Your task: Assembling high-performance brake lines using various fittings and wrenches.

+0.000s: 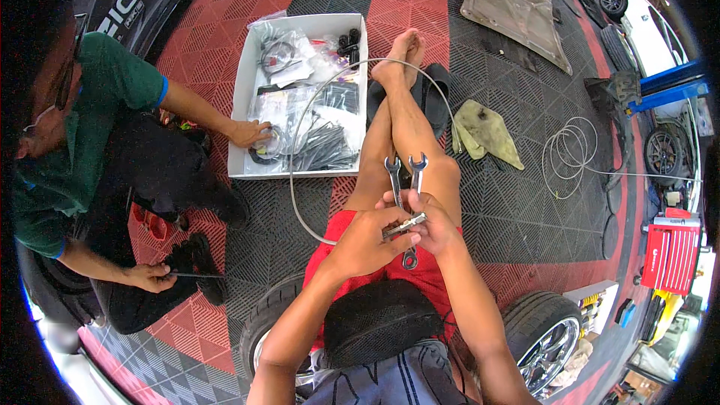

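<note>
We grip two wrenches [418,171] in our right hand [436,226] above our lap, their middles hidden by fingers; our left hand [367,238] pinches a partly covered metal fitting [406,225]. A grey cable [292,142] arches across the white box [363,94], where a co-worker's hand [251,133] reaches over its left edge among plastic bags [289,105]

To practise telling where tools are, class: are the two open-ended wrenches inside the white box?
No, the person's right hand holds the wrenches outside the white box.
</note>
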Demonstrator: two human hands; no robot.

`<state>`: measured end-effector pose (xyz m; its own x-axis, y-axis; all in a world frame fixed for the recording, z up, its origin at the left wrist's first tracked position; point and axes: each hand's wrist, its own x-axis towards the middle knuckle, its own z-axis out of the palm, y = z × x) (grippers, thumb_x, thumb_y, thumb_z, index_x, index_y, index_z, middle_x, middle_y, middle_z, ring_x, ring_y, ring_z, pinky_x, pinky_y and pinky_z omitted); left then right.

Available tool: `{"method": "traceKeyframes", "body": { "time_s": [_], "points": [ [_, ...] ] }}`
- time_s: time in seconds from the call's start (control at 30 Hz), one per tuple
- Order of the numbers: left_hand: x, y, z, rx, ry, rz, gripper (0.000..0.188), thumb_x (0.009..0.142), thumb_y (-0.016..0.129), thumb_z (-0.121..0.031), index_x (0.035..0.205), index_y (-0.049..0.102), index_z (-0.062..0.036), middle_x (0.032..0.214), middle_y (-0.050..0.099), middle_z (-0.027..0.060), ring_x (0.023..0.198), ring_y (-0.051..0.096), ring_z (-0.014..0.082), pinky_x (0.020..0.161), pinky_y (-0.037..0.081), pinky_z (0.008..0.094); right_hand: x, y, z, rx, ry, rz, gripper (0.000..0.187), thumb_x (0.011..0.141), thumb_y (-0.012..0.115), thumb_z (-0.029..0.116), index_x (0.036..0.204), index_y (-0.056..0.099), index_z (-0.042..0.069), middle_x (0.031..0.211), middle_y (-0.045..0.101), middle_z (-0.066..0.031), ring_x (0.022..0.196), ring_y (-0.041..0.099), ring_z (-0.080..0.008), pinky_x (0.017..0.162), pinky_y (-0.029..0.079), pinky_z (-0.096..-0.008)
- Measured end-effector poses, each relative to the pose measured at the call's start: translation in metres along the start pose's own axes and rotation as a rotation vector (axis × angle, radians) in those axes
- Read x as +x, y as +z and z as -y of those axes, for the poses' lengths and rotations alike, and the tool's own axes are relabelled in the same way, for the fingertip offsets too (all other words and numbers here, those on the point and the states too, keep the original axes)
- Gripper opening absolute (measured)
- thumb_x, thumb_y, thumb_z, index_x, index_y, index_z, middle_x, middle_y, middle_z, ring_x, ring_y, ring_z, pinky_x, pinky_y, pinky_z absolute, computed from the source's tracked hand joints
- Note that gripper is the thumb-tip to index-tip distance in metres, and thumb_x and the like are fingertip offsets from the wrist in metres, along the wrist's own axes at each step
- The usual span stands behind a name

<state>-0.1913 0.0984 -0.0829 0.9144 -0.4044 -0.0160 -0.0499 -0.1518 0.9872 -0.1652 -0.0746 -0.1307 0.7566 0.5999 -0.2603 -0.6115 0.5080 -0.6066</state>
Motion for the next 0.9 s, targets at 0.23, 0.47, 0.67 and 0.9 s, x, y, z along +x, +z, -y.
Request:
{"method": "traceKeyframes", "body": {
  "time_s": [0.23, 0.47, 0.67, 0.9],
  "points": [
    [-0.005, 0.001, -0.002, -0.022, -0.099, -0.006, 0.028, 0.085, 0.075, -0.017, 0.106, 0.066, -0.0007, 0.083, 0.067, 0.0083, 0.077, 0.063, 0.0144, 0.07, 0.051, 0.0295, -0.011, 0.005, 0.016, -0.112, 0.057, -0.415, 0.04, 0.094, 0.065, 0.033, 0.113, 0.063, -0.002, 0.09, 0.069, -0.0109, 0.061, 0.062, -0.0098, 0.052, 0.048, -0.0206],
    [0.0, -0.009, 0.011, -0.334, -0.009, -0.234, 0.038, 0.087, 0.069, -0.002, 0.123, 0.057, -0.0007, 0.098, 0.067, 0.0085, 0.082, 0.063, 0.0117, 0.074, 0.053, 0.0272, -0.049, 0.027, 0.033, -0.994, -0.25, -0.699, 0.029, 0.094, 0.063, 0.023, 0.102, 0.071, -0.004, 0.06, 0.057, 0.0007, 0.051, 0.05, -0.004, 0.047, 0.037, -0.0216],
    [0.005, -0.006, 0.011, -0.318, 0.036, -0.217, 0.037, 0.086, 0.066, 0.004, 0.122, 0.058, -0.0005, 0.1, 0.068, 0.0094, 0.088, 0.064, 0.0126, 0.078, 0.053, 0.0272, -0.07, 0.064, 0.023, -1.328, -0.328, -0.452, 0.028, 0.091, 0.066, 0.012, 0.114, 0.067, -0.004, 0.074, 0.061, -0.0027, 0.062, 0.05, -0.0033, 0.055, 0.043, -0.0218],
    [-0.002, -0.004, 0.006, -0.042, 0.026, -0.267, 0.043, 0.075, 0.074, 0.002, 0.116, 0.06, -0.0008, 0.096, 0.07, 0.0112, 0.079, 0.067, 0.0152, 0.069, 0.054, 0.0291, -0.079, 0.076, 0.025, -1.226, -0.121, -0.508, 0.028, 0.093, 0.065, 0.016, 0.117, 0.067, 0.001, 0.078, 0.07, -0.0121, 0.066, 0.064, -0.0113, 0.06, 0.051, -0.0293]
  ]
}}
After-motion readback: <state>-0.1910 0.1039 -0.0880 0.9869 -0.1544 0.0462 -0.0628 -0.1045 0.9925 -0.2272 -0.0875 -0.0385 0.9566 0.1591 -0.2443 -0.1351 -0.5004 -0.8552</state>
